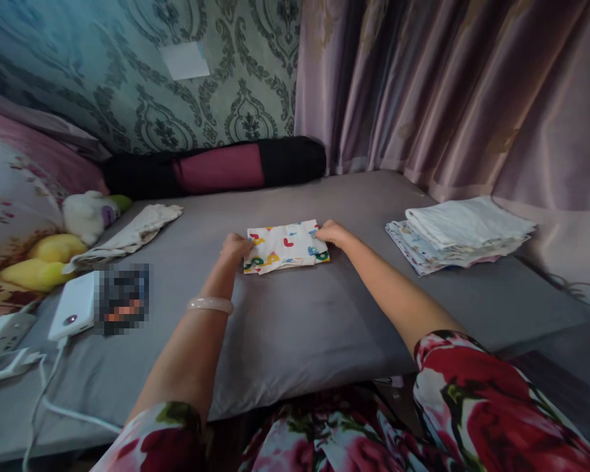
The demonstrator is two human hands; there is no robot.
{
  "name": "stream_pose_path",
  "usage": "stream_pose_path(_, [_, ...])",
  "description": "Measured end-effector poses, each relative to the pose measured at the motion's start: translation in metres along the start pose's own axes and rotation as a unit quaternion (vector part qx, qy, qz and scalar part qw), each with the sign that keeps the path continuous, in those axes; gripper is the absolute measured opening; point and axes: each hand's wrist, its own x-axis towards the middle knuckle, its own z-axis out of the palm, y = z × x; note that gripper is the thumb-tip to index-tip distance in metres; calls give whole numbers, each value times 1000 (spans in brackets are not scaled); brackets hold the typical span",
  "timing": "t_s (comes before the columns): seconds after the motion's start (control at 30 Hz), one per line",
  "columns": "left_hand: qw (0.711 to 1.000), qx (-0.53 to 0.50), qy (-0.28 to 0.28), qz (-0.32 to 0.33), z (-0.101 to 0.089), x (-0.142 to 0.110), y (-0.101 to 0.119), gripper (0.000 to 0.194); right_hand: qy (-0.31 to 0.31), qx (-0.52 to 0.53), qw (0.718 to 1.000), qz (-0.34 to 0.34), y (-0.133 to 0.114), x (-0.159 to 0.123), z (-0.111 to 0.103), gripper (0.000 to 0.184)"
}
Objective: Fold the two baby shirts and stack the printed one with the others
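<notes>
Patterned wall and shiny curtain at the back, long dark bag along the far edge; grey bed in front as the work surface. Smack in the middle of that, a folded cloth with a colourful print, right between both hands; can't tell if flat on the bed or lifted a touch. Left hand at the left edge, thumb and fingers apparently pinching the fabric; same deal for the right hand at the right edge, fingertips partly out of sight on both.

Now for the worrying bit: near edge pretty uneven, with under-layers poking out past the top one; could easily go crooked from a harder pull on one side, or lose the fold altogether with a sloppy pinch. Over to the right, a stack of folded cloths, edges not lined up; might slump if bumped by the right arm. On the left, a white cable running toward the left sleeve; could snag with a careless swing, hard to trace to which plug though.
</notes>
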Motion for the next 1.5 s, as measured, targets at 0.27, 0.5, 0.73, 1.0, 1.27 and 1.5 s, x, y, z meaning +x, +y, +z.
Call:
stream_pose_path(0.27, [997,-43,-5,-56,-16,-8,12,31,-65,159,983,63,-6,-14,-11,12])
stream_pose_path(0.5, [989,-136,-14,50,-33,-39,42,17,-8,173,985,15,0,-19,-36,9])
stream_pose_path(0.73, [960,-212,-45,175,-19,-73,108,14,101,151,983,1,34,-37,-116,5])
stream_pose_path(1.0, [922,-280,-141,227,40,-122,190,16,192,186,961,65,98,-53,-208,7])
stream_pose_path(1.27, [878,-366,-235,200,122,-167,258,14,262,137,944,144,178,-37,-274,8])
stream_pose_path(1.5, [869,-373,-292,146,180,-187,297,13,275,66,943,176,243,-16,-301,12])
